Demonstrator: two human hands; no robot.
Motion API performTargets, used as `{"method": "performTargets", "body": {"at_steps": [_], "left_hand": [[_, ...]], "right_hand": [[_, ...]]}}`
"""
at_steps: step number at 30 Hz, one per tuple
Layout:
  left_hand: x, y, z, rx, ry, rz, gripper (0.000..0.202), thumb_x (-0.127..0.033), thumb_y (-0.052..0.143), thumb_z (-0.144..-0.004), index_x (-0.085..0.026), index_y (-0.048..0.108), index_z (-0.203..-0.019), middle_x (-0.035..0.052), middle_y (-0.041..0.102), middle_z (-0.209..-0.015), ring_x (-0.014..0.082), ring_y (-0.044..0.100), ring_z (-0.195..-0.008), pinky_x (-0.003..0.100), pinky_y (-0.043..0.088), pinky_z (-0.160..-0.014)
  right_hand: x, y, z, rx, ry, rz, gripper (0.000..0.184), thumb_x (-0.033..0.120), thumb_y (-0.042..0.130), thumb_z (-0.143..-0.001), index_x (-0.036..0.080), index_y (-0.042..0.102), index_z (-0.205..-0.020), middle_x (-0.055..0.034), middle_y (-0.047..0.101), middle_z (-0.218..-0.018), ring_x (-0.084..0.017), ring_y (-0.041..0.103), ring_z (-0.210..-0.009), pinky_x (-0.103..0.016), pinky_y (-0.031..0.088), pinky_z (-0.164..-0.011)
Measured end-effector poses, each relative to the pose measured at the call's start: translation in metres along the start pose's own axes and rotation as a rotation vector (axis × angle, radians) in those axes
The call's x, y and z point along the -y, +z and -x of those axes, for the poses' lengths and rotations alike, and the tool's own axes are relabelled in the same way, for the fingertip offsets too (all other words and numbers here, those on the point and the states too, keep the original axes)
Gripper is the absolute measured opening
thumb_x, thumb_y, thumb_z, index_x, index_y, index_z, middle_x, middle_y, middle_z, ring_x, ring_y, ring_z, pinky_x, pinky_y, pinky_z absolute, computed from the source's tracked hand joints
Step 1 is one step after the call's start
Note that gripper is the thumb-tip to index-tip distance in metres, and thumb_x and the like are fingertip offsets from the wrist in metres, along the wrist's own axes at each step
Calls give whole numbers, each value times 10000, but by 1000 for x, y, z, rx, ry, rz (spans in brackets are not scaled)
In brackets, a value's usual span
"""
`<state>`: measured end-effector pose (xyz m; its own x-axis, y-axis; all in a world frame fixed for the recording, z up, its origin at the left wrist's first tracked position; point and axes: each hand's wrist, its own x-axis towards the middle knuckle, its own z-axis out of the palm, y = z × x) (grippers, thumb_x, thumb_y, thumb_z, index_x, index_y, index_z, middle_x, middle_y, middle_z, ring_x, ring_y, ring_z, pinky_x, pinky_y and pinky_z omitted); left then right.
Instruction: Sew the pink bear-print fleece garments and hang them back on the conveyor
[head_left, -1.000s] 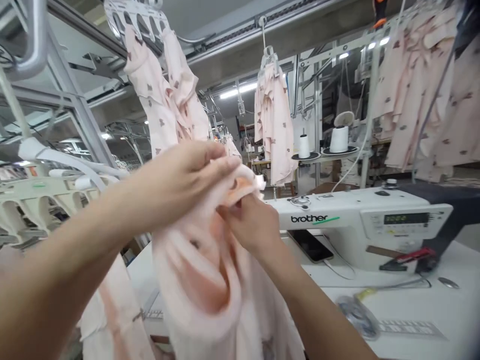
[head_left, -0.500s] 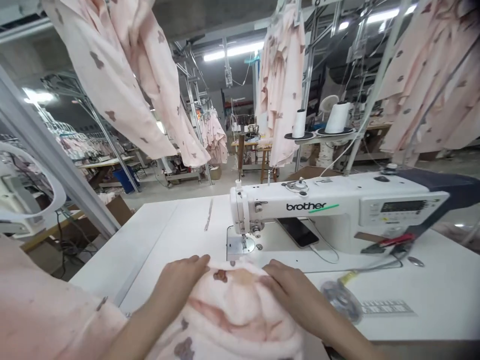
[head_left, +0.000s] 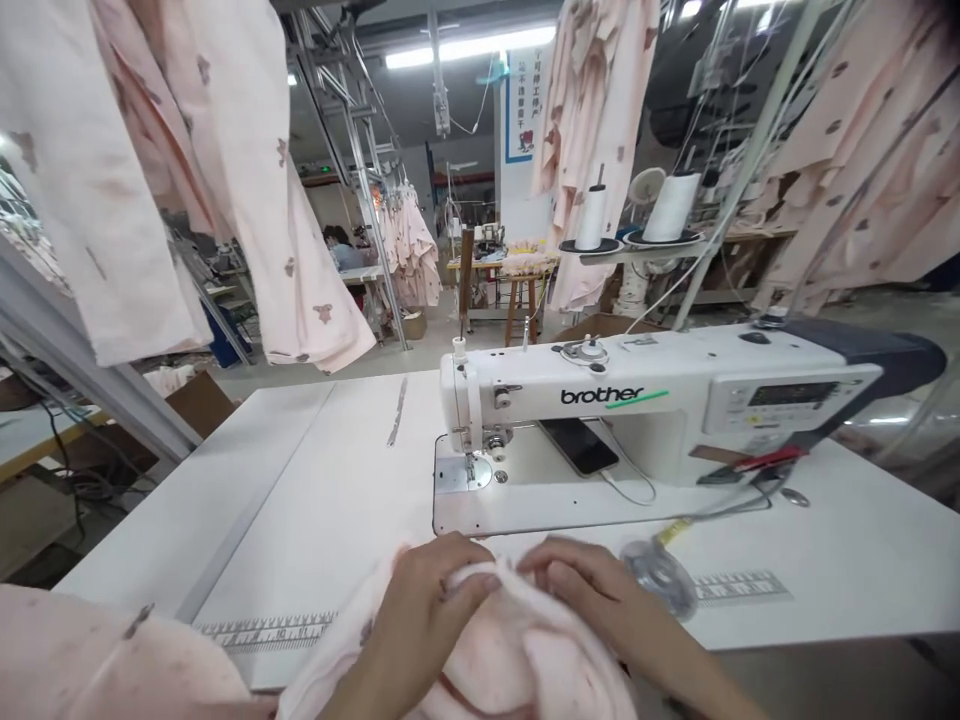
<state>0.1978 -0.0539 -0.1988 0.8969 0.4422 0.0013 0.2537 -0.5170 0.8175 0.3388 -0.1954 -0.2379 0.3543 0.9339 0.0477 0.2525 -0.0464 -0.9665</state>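
A pale pink fleecy garment (head_left: 495, 640) with brown printed motifs is bunched at the front edge of the sewing table. My left hand (head_left: 442, 585) pinches its upper edge between thumb and fingers. Close by on the right, my right hand (head_left: 581, 580) grips the same edge, fingers curled into the cloth. Just beyond both hands stands a white sewing machine (head_left: 615, 390); the plate under its needle (head_left: 469, 470) has no cloth on it. The garment's lower part falls out of view.
A phone (head_left: 581, 447) on a cable lies under the machine arm. Right of my hands are a clear round container (head_left: 660, 580) and a ruler strip (head_left: 742, 587). More pink cloth (head_left: 112, 650) lies at left. Garments (head_left: 225, 180) hang overhead; thread cones (head_left: 673, 208) stand behind.
My hands have come closer together along the garment's edge, and the cloth between them is now gathered instead of spread. The hanging trousers at left have swung, and the view has shifted slightly.
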Motion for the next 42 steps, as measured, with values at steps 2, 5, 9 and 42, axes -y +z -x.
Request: {"method": "performTargets", "body": {"at_steps": [2, 5, 9, 42], "left_hand": [[-2, -1, 5, 34, 29, 22, 198, -294, 471, -846, -228, 653, -802, 19, 612, -876, 167, 574, -832, 256, 405, -750], [-2, 4, 10, -55, 16, 102, 158, -264, 454, -838, -221, 605, -827, 31, 610, -955, 181, 567, -913, 278, 405, -799], [1, 12, 14, -167, -150, 186, 134, -236, 512, -774, -224, 495, -906, 17, 668, -892, 190, 606, -876, 310, 418, -806], [11, 4, 21, -329, -100, 53, 290, -391, 511, -814, -235, 569, -1052, 40, 645, -987, 201, 600, -933, 300, 461, -811]], "right_hand": [[13, 2, -4, -51, -106, 47, 255, 360, 467, -910, 240, 595, -1095, -46, 551, -1074, -168, 522, -932, -260, 422, -760], [29, 11, -10, -48, -200, 82, 176, 243, 500, -890, 258, 614, -1024, -8, 574, -1018, -138, 526, -934, -241, 405, -796], [36, 15, -10, -47, -137, 208, 89, 151, 533, -822, 211, 598, -815, 39, 591, -775, -107, 531, -730, -213, 389, -658], [37, 42, -1, -103, -76, 206, 193, 296, 399, -913, 208, 569, -891, 2, 616, -819, -149, 550, -719, -235, 389, -650]]}}
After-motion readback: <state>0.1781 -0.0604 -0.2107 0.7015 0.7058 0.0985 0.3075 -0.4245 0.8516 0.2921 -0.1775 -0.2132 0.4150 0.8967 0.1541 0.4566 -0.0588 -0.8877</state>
